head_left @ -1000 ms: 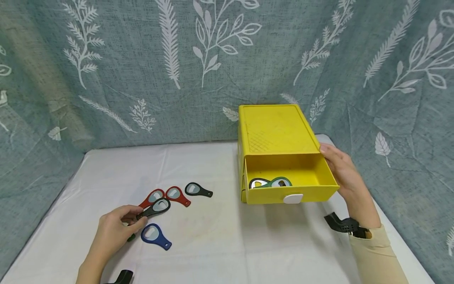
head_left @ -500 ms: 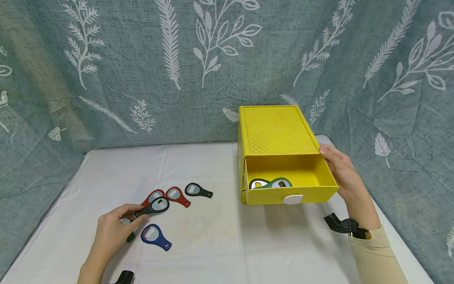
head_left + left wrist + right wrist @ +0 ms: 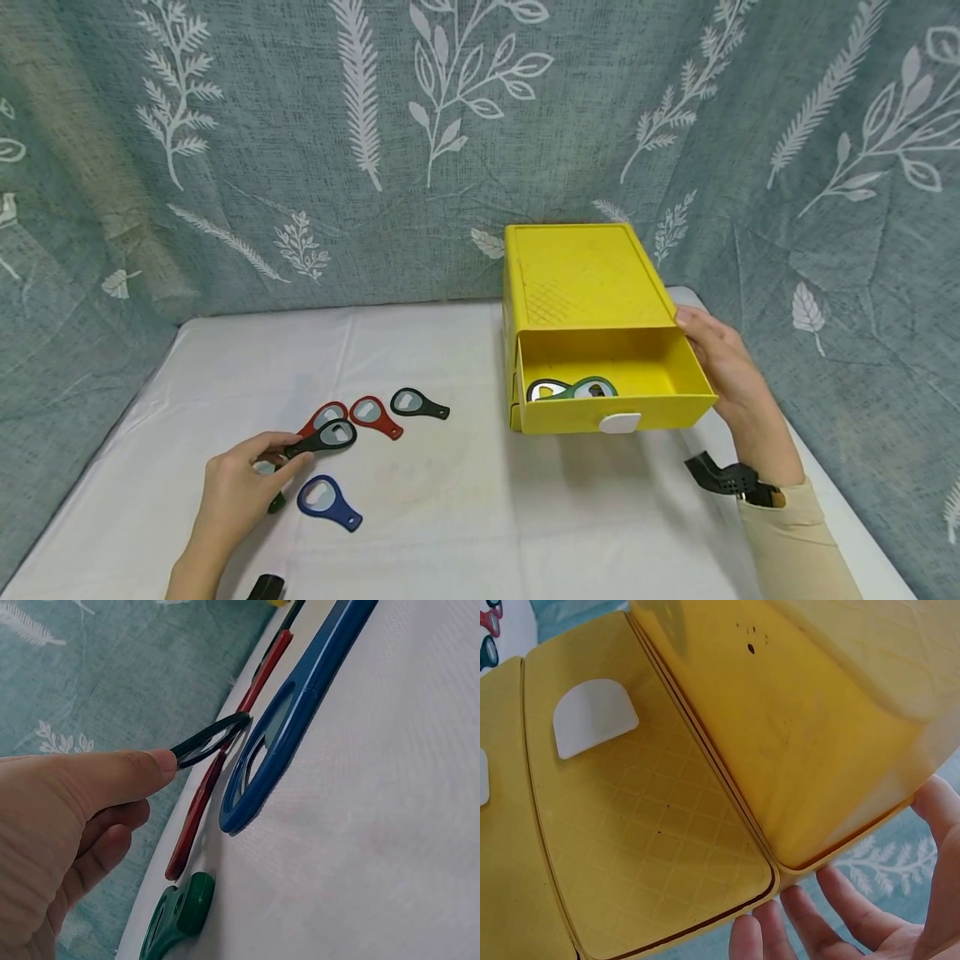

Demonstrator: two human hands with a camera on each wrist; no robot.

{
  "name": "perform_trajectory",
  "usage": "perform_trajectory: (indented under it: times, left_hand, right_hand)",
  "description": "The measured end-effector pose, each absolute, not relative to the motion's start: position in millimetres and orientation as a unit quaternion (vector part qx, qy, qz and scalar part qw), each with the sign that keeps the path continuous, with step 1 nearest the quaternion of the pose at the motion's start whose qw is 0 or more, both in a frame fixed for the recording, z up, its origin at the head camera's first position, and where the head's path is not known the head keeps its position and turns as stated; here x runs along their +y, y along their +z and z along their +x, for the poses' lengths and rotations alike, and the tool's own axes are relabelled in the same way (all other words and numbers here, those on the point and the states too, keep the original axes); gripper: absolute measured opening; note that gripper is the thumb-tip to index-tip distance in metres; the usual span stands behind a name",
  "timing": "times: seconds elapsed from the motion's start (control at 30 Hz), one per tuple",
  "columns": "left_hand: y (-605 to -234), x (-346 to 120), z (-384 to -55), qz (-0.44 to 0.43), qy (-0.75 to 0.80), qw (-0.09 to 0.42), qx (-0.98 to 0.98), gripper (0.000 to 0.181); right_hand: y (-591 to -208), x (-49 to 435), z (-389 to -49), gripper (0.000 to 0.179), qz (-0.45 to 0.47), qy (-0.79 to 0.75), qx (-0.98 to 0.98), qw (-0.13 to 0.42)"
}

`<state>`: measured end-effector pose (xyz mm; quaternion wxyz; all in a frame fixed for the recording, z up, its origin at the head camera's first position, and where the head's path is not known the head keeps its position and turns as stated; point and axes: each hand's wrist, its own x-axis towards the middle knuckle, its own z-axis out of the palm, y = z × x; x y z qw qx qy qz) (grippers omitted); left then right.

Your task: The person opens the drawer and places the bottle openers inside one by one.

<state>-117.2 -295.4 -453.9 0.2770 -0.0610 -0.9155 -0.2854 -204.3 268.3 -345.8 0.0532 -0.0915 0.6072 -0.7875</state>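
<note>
My left hand pinches the handle of a black bottle opener, whose ring end tilts down over a red bottle opener. A green bottle opener lies beneath the hand, partly hidden in the head view. Closest to me is a blue bottle opener; a second red one and another black bottle opener lie farther right. My right hand rests its extended fingers against the right side of a yellow drawer cabinet, the thumb near the top edge. The cabinet's top drawer is pulled out.
Inside the drawer are a green opener and a dark-rimmed one. Lower drawers with white handles are closed. White cloth covers the table, and a patterned curtain hangs behind it.
My left hand has shifted slightly left with the black bottle opener, exposing more of the green one below. The right hand and drawer cabinet have stayed in place.
</note>
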Motion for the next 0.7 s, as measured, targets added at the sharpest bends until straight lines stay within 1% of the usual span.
perform_trajectory:
  times: [0.4, 0.7]
  left_hand:
    - [-452.7, -294.6, -116.3, -0.062, -0.292, 0.297, -0.907, 0.031]
    - [-451.0, -294.6, -116.3, -0.072, -0.298, 0.31, -0.9, 0.032]
  right_hand:
    - [-346.1, 267.4, -204.8, 0.024, -0.105, -0.788, 0.604, 0.05]
    - [-344.8, 267.7, -204.4, 0.024, -0.095, -0.788, 0.606, 0.052]
